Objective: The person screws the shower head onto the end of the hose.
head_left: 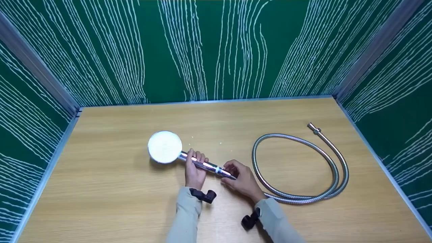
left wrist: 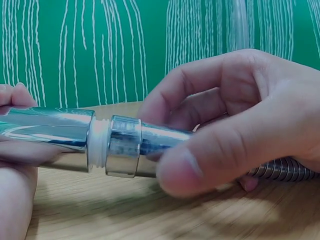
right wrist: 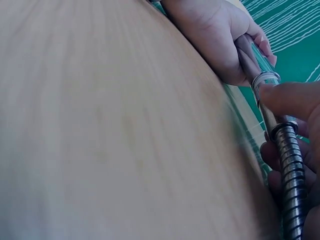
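Note:
A shower head (head_left: 164, 147) with a round white face and a chrome handle lies slantwise above the table. My left hand (head_left: 196, 173) grips its handle with curled fingers. At the handle's end, white threads (left wrist: 101, 144) show in a narrow gap before the chrome connector (left wrist: 123, 150) of a metal shower hose (head_left: 297, 199). My right hand (head_left: 243, 180) holds this connector, the thumb (left wrist: 182, 172) on the near side and the fingers behind. In the right wrist view, the ribbed hose (right wrist: 291, 175) runs back from the connector along the right palm.
The hose lies in a loop on the wooden table (head_left: 111, 189) to the right. Its other end fitting (head_left: 314, 128) points toward the back. Green walls (head_left: 209, 50) with white wavy lines enclose the back and sides. Tiny white specks (head_left: 220, 143) lie beyond the hands.

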The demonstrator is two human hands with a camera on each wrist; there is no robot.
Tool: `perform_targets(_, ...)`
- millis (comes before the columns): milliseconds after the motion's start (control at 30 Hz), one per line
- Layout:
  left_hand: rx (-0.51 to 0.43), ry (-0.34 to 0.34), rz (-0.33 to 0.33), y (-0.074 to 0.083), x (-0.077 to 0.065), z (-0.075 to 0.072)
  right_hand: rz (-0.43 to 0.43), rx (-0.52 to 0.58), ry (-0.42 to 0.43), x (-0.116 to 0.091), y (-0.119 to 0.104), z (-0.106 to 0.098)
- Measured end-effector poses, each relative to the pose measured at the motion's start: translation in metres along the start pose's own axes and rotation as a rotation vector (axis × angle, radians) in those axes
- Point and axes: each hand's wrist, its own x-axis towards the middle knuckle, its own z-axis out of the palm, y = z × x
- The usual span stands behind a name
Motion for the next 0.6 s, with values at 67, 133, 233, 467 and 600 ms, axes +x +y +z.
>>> perform_targets(67,-0.001,0.005,0.004,0.0000,0.0001,-0.0005,0.003,0.012,0.000,0.0006,0.0000,0.0004)
perform_targets(133,-0.005,0.015,0.004,0.0000,0.0002,-0.0006,-0.006,0.029,-0.002,0.0005,0.0008,-0.0006)
perform_targets(233,-0.007,0.016,0.006,-0.0005,0.0002,-0.0001,-0.026,0.049,0.001,-0.0001,0.0021,-0.0022)
perform_targets(467,-0.002,0.004,0.012,-0.0011,0.0001,-0.0015,-0.011,0.087,0.009,-0.0002,0.0048,-0.0023)
perform_targets(600,-0.002,-0.002,0.015,-0.0009,-0.0003,-0.0022,0.018,0.086,0.009,-0.0004,0.0025,-0.0011)
